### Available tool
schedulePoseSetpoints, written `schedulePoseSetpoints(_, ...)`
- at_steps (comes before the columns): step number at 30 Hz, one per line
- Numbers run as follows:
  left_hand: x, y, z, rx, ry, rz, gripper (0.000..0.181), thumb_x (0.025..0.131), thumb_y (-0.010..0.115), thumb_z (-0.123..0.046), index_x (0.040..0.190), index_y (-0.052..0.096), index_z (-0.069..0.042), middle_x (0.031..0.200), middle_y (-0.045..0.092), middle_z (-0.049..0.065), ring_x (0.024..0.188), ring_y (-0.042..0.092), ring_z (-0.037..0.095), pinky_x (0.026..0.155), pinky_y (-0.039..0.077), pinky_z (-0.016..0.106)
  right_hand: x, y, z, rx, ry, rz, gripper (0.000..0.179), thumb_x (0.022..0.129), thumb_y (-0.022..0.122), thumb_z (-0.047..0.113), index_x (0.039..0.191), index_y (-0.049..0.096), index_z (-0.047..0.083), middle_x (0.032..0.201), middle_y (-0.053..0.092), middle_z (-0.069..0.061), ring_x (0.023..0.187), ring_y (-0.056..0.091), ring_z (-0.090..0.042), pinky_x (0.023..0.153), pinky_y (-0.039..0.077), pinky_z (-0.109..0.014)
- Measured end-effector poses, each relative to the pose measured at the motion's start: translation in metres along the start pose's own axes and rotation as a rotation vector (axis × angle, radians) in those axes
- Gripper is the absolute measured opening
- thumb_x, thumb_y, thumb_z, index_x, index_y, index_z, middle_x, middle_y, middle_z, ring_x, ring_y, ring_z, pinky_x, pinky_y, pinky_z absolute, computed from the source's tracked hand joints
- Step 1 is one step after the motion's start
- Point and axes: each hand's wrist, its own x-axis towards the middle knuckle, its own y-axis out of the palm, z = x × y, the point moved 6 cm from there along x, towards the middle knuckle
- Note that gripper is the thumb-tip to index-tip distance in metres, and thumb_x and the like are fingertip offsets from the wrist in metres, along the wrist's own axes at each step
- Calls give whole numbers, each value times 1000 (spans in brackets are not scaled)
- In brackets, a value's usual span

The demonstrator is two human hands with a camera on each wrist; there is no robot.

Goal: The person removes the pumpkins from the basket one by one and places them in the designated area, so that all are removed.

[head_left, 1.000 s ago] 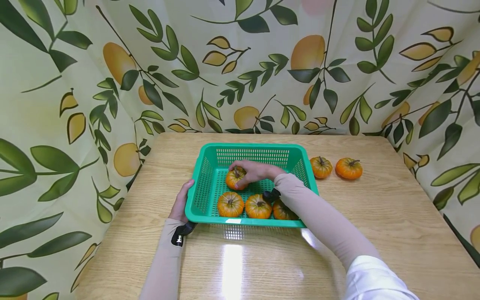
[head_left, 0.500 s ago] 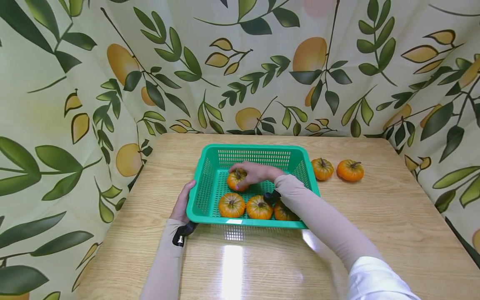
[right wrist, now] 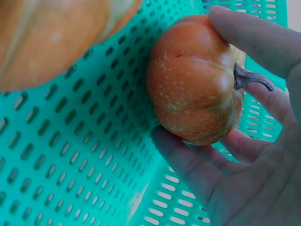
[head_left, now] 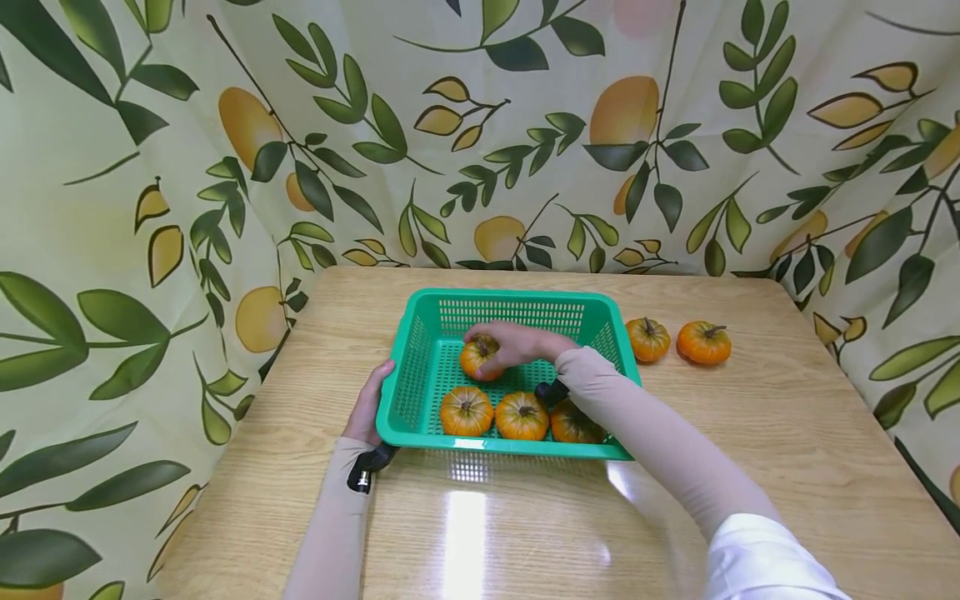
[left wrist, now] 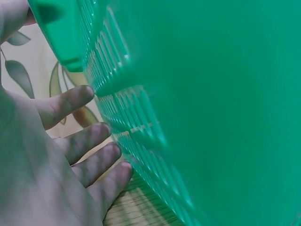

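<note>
Now | right grip (head_left: 516, 343): holding one pumpkin (right wrist: 190, 80) | left grip (head_left: 367, 407): wide, touching one basket (head_left: 525, 447) | three more pumpkins (head_left: 522, 417) inside (two (head_left: 703, 343) outside)

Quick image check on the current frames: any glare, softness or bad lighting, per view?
Head: bright glare streak on the table in front of the basket. Left wrist: basket's wall fills the right side, soft and nearly featureless; left hand looks dim. Right wrist: held pumpkin fairly sharp, nearer pumpkin at upper left blurred and cropped.
</note>
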Motion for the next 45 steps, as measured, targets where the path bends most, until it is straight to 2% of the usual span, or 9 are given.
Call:
schedulePoseSetpoints(5, 0, 1, -1, 11, 6, 8, 61, 102, 32, -47, 154, 34, -16, 130, 58, 5, 113, 59, 19, 97, 51, 37, -5, -6, 2, 34, 8, -15, 65, 92, 74, 29, 150, 46, 17, 156, 40, -14, 144, 38, -34, 118, 34, -55)
schedulePoseSetpoints(13, 1, -1, 1, 13, 5, 17, 63, 102, 32, -48, 156, 32, -16, 134, 56, 7, 116, 58, 20, 98, 50, 36, -13, -12, 7, 6, -25, -21, 64, 92, 75, 30, 148, 48, 17, 151, 46, -12, 139, 42, -32, 117, 35, -54)
schedulePoseSetpoints(28, 3, -3, 2, 26, 19, 6, 62, 101, 33, -48, 152, 35, -13, 125, 61, 1, 110, 61, 16, 96, 51, 33, -40, -25, 8, 50, -21, -53, 61, 92, 75, 33, 147, 49, 26, 146, 45, -10, 130, 44, -29, 109, 42, -50)
schedulePoseSetpoints(34, 1, -2, 2, 13, 9, 21, 61, 102, 33, -50, 151, 36, -15, 124, 62, 0, 110, 61, 16, 97, 51, 34, -48, -28, 9, 47, -37, -81, 66, 91, 75, 32, 150, 46, 21, 145, 46, -11, 127, 48, -29, 106, 45, -48)
schedulePoseSetpoints(39, -1, -1, 2, 13, 1, 23, 62, 102, 33, -49, 155, 32, -18, 128, 58, 1, 114, 58, 17, 98, 49, 35, -54, -32, 9, 69, -38, -115, 72, 90, 75, 31, 151, 42, 13, 142, 48, -14, 117, 54, -28, 96, 52, -41)
schedulePoseSetpoints(45, -1, -1, 1, 29, 5, 18, 63, 101, 34, -49, 156, 31, -18, 131, 56, 3, 115, 56, 18, 98, 49, 35, -66, -39, 8, 87, -19, -149, 73, 88, 77, 33, 150, 43, 15, 140, 48, -13, 115, 56, -27, 94, 53, -39)
